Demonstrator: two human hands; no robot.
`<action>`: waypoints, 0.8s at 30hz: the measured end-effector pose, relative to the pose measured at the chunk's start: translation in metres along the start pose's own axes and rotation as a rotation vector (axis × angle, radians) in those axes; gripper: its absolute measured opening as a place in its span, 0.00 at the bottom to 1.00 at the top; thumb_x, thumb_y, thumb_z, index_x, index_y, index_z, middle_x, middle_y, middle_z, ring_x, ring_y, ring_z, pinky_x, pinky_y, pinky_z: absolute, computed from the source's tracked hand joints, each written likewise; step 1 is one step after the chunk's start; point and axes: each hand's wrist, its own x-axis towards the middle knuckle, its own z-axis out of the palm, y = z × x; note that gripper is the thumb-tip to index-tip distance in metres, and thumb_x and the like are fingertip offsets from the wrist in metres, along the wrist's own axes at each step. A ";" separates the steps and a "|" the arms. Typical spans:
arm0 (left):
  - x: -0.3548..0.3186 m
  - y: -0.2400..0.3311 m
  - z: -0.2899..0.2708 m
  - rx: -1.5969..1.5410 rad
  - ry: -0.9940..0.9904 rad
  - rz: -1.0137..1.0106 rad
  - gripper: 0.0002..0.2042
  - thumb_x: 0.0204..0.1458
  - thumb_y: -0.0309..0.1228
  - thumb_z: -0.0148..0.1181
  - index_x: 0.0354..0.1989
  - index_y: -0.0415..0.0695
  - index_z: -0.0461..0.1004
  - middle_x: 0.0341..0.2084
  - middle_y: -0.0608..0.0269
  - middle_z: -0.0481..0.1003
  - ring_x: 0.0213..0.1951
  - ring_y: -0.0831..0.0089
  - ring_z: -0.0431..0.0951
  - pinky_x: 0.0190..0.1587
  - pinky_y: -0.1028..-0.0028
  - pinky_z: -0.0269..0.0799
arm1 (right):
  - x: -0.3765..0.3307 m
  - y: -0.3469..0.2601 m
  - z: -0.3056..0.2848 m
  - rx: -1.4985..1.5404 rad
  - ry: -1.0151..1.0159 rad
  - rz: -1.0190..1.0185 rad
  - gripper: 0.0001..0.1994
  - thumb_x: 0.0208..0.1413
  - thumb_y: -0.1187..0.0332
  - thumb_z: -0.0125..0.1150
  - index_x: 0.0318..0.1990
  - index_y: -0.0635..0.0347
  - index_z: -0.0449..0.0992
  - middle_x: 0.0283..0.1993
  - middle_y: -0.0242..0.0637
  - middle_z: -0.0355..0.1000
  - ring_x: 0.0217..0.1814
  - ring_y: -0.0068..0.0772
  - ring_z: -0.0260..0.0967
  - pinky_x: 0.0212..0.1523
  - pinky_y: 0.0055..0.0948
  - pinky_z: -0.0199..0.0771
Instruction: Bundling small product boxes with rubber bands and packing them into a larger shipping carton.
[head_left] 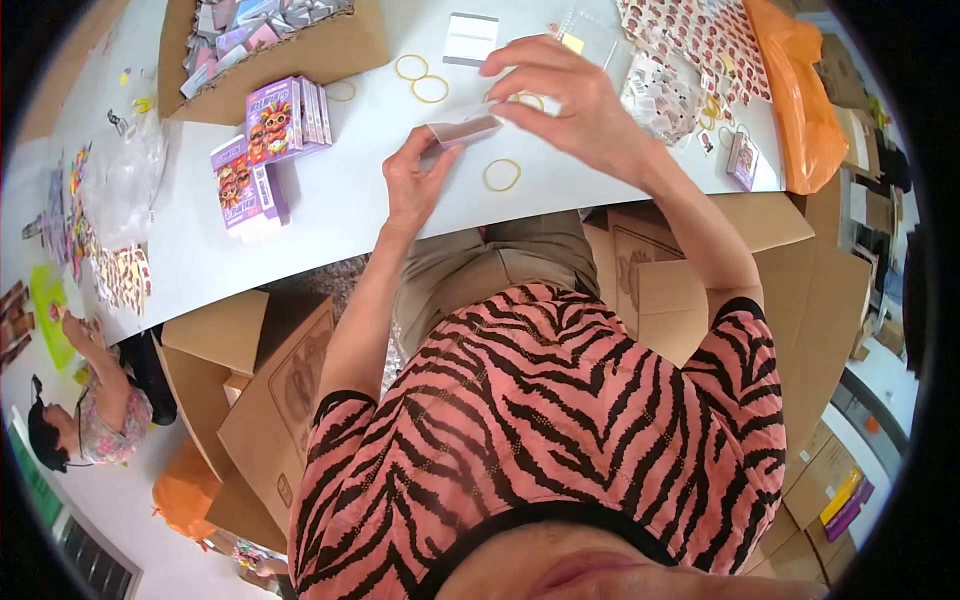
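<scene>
A small pale lilac carton (466, 130) is held up over the near part of the white table, its open side showing a brownish inside. My left hand (412, 180) grips its lower left end between thumb and fingers. At the upper right corner, my right hand (580, 105) has thumb and index finger closed on the carton's edge, the other fingers raised. On the table just below the right hand lies a yellow rubber band (502, 161). More bands (430, 89) lie beyond the carton, and a white card with a grey stripe (471, 39) sits farther back.
Purple printed boxes (272, 122) are stacked at left, before a cardboard carton (372, 35) full of small packets. Clear plastic bags (122, 180) lie farther left. Sticker sheets (700, 45), an orange bag (800, 110) and a small purple box (742, 160) are at right. Another person (105, 410) works at left.
</scene>
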 end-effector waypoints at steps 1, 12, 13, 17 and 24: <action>-0.001 0.001 0.000 0.011 -0.014 -0.002 0.12 0.45 0.25 0.66 0.39 0.38 0.74 0.30 0.59 0.79 0.33 0.75 0.78 0.38 0.75 0.74 | 0.002 -0.002 0.008 -0.068 -0.025 -0.077 0.05 0.46 0.76 0.64 0.31 0.62 0.75 0.44 0.34 0.73 0.50 0.36 0.68 0.48 0.32 0.70; -0.001 -0.010 0.002 -0.014 -0.007 0.034 0.13 0.45 0.25 0.66 0.39 0.38 0.74 0.29 0.58 0.78 0.31 0.72 0.79 0.37 0.74 0.74 | -0.008 -0.004 0.025 -0.324 -0.059 -0.098 0.07 0.44 0.72 0.66 0.32 0.59 0.76 0.48 0.32 0.71 0.54 0.38 0.66 0.50 0.36 0.69; 0.000 -0.010 0.002 0.002 -0.005 0.046 0.13 0.45 0.25 0.66 0.39 0.38 0.74 0.29 0.58 0.78 0.31 0.72 0.79 0.37 0.74 0.74 | -0.008 -0.001 0.021 -0.256 -0.038 -0.069 0.07 0.45 0.73 0.65 0.34 0.60 0.77 0.47 0.33 0.72 0.53 0.39 0.66 0.50 0.35 0.69; 0.001 -0.005 0.001 -0.028 -0.004 0.028 0.13 0.45 0.25 0.66 0.40 0.38 0.74 0.31 0.56 0.79 0.33 0.70 0.80 0.38 0.74 0.74 | -0.009 0.026 -0.012 -0.148 0.133 0.075 0.07 0.48 0.75 0.64 0.37 0.59 0.78 0.45 0.34 0.74 0.51 0.36 0.69 0.49 0.33 0.70; -0.001 0.000 -0.001 0.058 -0.013 -0.090 0.15 0.45 0.27 0.66 0.42 0.40 0.74 0.33 0.55 0.79 0.34 0.66 0.80 0.38 0.71 0.75 | 0.005 0.094 -0.043 -0.165 0.147 0.404 0.10 0.55 0.68 0.58 0.44 0.56 0.77 0.45 0.30 0.76 0.46 0.28 0.71 0.45 0.30 0.70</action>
